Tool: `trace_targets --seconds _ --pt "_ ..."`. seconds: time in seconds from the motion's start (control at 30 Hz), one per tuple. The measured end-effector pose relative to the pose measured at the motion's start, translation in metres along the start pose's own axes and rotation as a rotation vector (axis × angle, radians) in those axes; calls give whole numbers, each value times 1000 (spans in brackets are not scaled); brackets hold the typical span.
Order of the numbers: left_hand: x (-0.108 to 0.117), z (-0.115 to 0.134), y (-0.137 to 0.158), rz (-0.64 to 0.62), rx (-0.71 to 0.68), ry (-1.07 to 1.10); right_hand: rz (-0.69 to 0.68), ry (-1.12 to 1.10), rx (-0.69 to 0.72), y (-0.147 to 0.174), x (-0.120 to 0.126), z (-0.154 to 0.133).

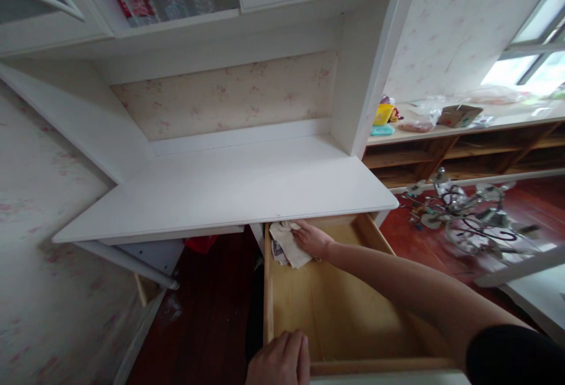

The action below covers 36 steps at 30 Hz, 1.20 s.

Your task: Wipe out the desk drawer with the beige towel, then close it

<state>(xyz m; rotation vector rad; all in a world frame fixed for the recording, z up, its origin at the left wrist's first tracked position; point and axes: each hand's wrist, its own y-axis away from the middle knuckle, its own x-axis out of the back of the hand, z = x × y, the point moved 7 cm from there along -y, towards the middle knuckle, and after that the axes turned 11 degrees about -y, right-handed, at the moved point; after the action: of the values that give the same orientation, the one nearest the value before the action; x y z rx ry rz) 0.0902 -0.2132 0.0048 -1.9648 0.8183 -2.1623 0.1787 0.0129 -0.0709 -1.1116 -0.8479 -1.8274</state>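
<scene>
Drawer floor open; desktop overhangs back, cloth blocks back-left corner.
</scene>
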Motion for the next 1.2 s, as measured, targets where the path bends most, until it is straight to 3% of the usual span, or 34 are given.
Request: trace_targets --seconds 0.17,0.47,0.73,0.87,1.03,1.2 --pt "4 0 -2 -42 -27 8 -106 -25 -87 36 -12 6" --pt "14 4 -5 -31 -77 21 -263 -159 -378 159 -25 50" --pt "19 5 -9 -89 -19 1 -311 -346 -337 159 -16 58" --pt "19 4 -9 -105 -2 -1 -356 -463 -311 167 -8 40" --pt "19 4 -8 -90 -5 20 -395 -641 -279 201 24 -13" --pt "28 7 -12 -11 -11 48 -422 -972 -516 237 49 -43"
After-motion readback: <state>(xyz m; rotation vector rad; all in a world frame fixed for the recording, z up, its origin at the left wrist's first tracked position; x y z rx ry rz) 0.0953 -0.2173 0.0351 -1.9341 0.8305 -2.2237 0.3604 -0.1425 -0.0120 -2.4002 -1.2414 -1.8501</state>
